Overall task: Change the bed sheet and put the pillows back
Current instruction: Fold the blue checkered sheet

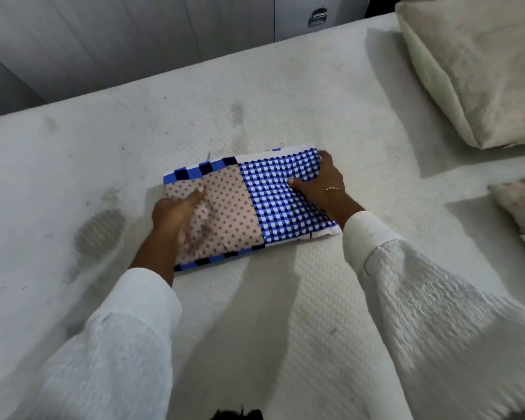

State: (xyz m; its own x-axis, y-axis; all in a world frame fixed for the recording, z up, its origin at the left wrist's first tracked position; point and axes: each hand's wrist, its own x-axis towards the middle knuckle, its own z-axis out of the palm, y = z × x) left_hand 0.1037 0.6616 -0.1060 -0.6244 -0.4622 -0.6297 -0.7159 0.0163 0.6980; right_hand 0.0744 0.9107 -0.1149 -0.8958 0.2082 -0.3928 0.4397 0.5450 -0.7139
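**Folded sheet, soft and light, taken by its two ends**

Sheet (252, 204) lies folded on the bare mattress (346, 298), pillows (473, 74) stacked at the right. My left hand (176, 216) bunches the dotted panel, fingers dug into the cloth; my right hand (325, 180) pinches the checked end. I judge it limp, light and prone to unfolding, so gripping the outer edges should let it open evenly.

Single view — head-worn, wide-angle, looking forward and steeply down from close above the grip of both hands on the folded sheet (249, 204). Mattress (285, 101) fills the frame; pillows (473, 68) right of the grip — wardrobe beyond.
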